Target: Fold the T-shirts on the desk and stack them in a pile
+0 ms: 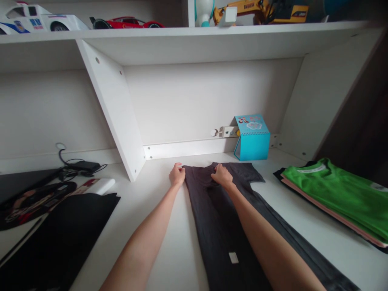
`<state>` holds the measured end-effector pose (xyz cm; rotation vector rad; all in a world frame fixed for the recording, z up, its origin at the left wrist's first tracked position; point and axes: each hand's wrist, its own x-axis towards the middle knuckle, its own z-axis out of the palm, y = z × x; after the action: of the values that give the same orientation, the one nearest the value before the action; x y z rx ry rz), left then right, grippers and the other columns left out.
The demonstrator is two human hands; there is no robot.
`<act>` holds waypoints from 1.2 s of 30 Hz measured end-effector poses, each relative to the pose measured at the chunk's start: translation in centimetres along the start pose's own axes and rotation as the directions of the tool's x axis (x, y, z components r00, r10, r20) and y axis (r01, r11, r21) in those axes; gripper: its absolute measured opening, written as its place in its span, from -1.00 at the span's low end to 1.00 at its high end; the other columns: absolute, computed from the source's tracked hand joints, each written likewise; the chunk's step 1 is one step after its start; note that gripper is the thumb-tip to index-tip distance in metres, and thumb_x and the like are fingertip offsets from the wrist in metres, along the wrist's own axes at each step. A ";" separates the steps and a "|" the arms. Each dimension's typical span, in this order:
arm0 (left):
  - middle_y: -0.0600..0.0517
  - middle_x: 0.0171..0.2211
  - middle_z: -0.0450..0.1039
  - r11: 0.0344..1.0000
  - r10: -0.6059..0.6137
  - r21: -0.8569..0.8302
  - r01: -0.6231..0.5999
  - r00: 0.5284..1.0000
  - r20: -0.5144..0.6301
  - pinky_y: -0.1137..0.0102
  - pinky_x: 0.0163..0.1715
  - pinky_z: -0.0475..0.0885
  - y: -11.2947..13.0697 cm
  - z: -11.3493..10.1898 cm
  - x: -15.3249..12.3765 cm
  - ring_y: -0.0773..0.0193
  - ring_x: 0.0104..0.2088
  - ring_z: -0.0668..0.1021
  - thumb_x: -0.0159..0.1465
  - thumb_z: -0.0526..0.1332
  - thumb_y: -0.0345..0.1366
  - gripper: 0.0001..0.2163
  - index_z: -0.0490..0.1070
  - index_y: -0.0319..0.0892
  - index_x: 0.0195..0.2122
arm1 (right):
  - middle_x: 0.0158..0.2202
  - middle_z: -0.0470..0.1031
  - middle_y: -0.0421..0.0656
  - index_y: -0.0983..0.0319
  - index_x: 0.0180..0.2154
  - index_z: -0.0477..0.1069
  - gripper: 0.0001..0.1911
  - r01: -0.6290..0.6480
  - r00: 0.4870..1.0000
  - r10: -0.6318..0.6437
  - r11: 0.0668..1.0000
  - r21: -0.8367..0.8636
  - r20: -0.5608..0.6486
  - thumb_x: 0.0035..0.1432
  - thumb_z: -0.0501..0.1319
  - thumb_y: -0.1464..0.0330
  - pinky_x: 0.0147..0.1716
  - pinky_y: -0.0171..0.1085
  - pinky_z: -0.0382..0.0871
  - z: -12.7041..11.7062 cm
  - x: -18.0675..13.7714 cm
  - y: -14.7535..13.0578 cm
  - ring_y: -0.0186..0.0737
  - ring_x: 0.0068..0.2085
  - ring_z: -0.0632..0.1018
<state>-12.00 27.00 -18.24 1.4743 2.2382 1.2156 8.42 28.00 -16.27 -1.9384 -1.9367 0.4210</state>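
Note:
A dark grey short-sleeved T-shirt (221, 226) lies spread on the white desktop, its left edge straight and one sleeve pointing right. At its far left corner, my left hand (177, 174) pinches the cloth with curled fingers. My right hand (222, 175) is closed on the fabric near the neckline, beside the sleeve. A small white label (233, 257) shows on the nearer part of the shirt. My right forearm hides some of the cloth.
Folded shirts (339, 190), a green one on top, lie at the right. On the left are black cloth (69, 222), a power adapter (83, 165) and cables. A blue desk calendar (254, 141) stands by a power strip (229, 131). Toy vehicles sit on the shelf (169, 34).

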 end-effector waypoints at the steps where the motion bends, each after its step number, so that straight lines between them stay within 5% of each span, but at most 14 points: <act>1: 0.07 -0.31 0.51 1.000 0.000 -0.005 0.000 1.000 -0.002 0.36 -0.18 0.31 0.0 0.0 0.0 0.20 -0.23 0.52 0.18 0.15 -0.30 -0.80 0.33 -0.01 -0.15 | -0.08 0.38 -0.10 0.28 -0.04 0.30 -0.67 0.020 1.000 -0.019 1.000 0.008 -0.013 0.21 0.14 0.26 -0.16 -0.11 0.39 0.1 -0.1 -0.1 -0.21 -0.13 0.46; 12: 0.02 -0.31 0.46 0.997 0.062 -0.035 -0.065 0.995 -0.076 0.41 -0.12 0.31 -0.3 -0.1 0.2 0.25 -0.19 0.49 0.15 0.09 -0.51 -0.78 0.39 -0.11 -0.23 | -0.10 0.39 -0.12 0.28 -0.10 0.34 -0.75 0.275 0.951 -0.248 0.951 0.138 -0.181 0.22 0.12 0.29 -0.18 -0.16 0.40 0.9 -0.3 -0.7 -0.26 -0.16 0.47; 22: -0.08 -0.17 0.36 0.977 0.214 0.008 -0.214 0.974 -0.077 0.41 -0.05 0.30 0.7 -0.5 -0.7 0.25 -0.15 0.46 0.13 0.04 -0.58 -0.75 0.44 -0.19 -0.31 | -0.07 0.39 -0.11 0.27 -0.12 0.36 -0.76 0.280 0.942 -0.249 0.953 0.119 -0.224 0.22 0.13 0.28 -0.11 -0.11 0.36 1.6 0.0 0.0 -0.22 -0.09 0.44; 27: -0.09 -0.10 0.41 0.832 0.548 -0.020 -0.555 0.816 0.184 0.33 0.05 0.23 2.6 1.0 -2.5 0.16 -0.03 0.42 0.21 0.08 -0.38 -0.79 0.45 -0.15 -0.18 | -0.08 0.40 -0.11 0.27 -0.12 0.37 -0.76 0.320 0.933 -0.296 0.942 0.098 -0.203 0.22 0.12 0.28 -0.11 -0.11 0.36 1.4 -0.7 -0.3 -0.23 -0.10 0.45; 31: -0.07 0.16 0.21 0.848 0.453 0.098 -0.521 0.807 0.378 0.00 0.17 -0.06 2.7 2.3 -3.6 -0.08 0.21 0.12 0.20 0.12 -0.09 -0.63 0.35 -0.03 0.02 | -0.08 0.40 -0.11 0.28 -0.12 0.36 -0.76 0.363 0.920 -0.347 0.930 0.063 -0.183 0.22 0.13 0.28 -0.09 -0.09 0.34 -0.7 -1.7 -1.7 -0.21 -0.09 0.44; 36: 0.05 0.28 -0.03 0.840 0.349 0.220 -0.496 0.804 0.480 -0.10 0.15 -0.19 2.5 2.0 -3.9 -0.15 0.26 -0.09 0.23 -0.03 0.06 -0.50 0.16 0.08 0.17 | -0.11 0.43 -0.08 0.28 -0.12 0.37 -0.79 0.517 0.851 -0.510 0.855 0.031 -0.121 0.23 0.06 0.40 -0.10 -0.29 0.26 -7.5 -5.2 -5.3 -0.28 -0.11 0.45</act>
<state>-7.29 25.21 -18.74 2.2233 1.9246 0.5100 7.05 22.41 -7.37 -1.2899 -2.2294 0.2108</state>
